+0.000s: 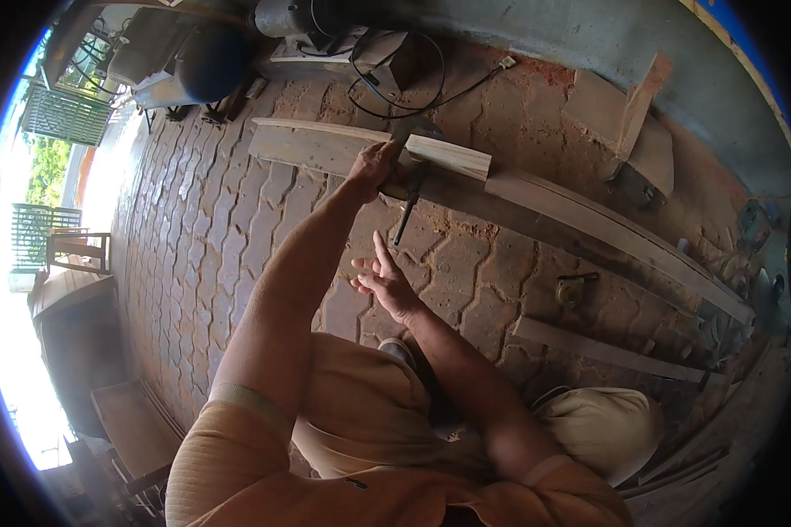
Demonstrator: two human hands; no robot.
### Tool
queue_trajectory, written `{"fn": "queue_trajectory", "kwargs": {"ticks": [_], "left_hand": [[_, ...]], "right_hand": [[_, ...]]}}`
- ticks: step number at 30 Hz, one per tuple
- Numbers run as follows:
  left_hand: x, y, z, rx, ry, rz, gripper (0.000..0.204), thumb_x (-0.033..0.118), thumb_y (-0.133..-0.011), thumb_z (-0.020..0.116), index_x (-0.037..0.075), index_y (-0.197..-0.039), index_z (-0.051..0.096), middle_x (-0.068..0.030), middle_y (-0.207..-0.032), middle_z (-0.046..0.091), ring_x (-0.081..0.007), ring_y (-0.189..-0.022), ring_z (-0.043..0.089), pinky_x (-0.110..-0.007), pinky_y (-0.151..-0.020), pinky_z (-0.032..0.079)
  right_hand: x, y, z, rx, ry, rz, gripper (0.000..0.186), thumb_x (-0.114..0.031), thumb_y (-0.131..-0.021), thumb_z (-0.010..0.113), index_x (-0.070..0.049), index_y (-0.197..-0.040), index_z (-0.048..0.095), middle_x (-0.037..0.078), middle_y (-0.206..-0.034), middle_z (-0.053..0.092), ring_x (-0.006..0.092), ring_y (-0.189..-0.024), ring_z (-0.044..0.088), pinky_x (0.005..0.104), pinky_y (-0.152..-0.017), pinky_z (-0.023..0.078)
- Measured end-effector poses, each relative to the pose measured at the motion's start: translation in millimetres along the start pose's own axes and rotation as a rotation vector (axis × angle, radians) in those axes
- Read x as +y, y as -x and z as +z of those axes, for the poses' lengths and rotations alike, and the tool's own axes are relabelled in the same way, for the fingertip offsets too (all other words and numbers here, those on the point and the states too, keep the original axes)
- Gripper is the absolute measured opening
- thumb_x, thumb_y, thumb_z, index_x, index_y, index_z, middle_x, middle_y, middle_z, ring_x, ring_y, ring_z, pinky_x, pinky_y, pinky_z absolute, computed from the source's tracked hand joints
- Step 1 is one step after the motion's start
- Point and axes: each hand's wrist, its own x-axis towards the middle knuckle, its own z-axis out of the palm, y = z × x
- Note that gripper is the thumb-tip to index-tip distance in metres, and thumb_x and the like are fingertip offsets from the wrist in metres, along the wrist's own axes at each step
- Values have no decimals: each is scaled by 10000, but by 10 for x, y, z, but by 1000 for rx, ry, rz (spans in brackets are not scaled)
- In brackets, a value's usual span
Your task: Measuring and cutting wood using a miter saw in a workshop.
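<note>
My left hand [375,169] reaches out to a long board on edge and is closed on a dark metal clamp [412,195], whose rod hangs toward me. A short pale wood block [449,158] sits at the clamp, against the long board [312,149]. Part of the clamp is hidden by the hand and the wood. Nearer to me, my right hand [390,292] is held in the air below the rod, fingers apart, holding nothing.
A long curved plank [606,224] runs right from the block. A small metal tool [572,291] and a narrow wood strip [611,350] lie on the paved floor. At the back are a looped black cable [442,66] and a machine with a motor [299,22]. Leftover boards [646,132] lean by the wall.
</note>
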Motion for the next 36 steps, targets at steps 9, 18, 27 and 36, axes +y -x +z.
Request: {"fn": "queue_trajectory", "kwargs": {"ticks": [9,18,27,36], "left_hand": [[0,46,69,73,9,19,355,357,-999,578,24,-1061,682,-76,-738,659,-175,-607,618,-337,-589,497],[-84,-16,81,89,-47,70,380,374,-999,580,10,-1028,690,-59,-779,648,-160,-674,601,-341,-617,487],[-23,69,108,151,-79,96,433,399,-996,587,-16,-1076,682,-62,-788,658,-166,-687,614,-352,-621,508],[-83,14,98,122,-97,108,457,389,-1009,565,-42,-1114,673,-81,-802,666,-165,-716,625,-354,-645,518]], "right_hand": [[285,-341,-324,127,508,-27,940,-90,-928,629,-54,-1629,3,126,-1047,632,130,-748,586,282,-672,515],[-133,2,74,422,469,-251,967,-145,-941,633,-161,-1645,-29,125,-1044,600,155,-734,634,303,-672,571],[-47,-73,-175,-20,344,-130,925,-75,-947,594,-181,-1652,4,118,-1134,570,150,-822,609,283,-735,555],[-184,-38,-200,364,367,-27,930,-116,-965,596,-155,-1648,-34,103,-1062,592,146,-769,603,287,-695,558]]}}
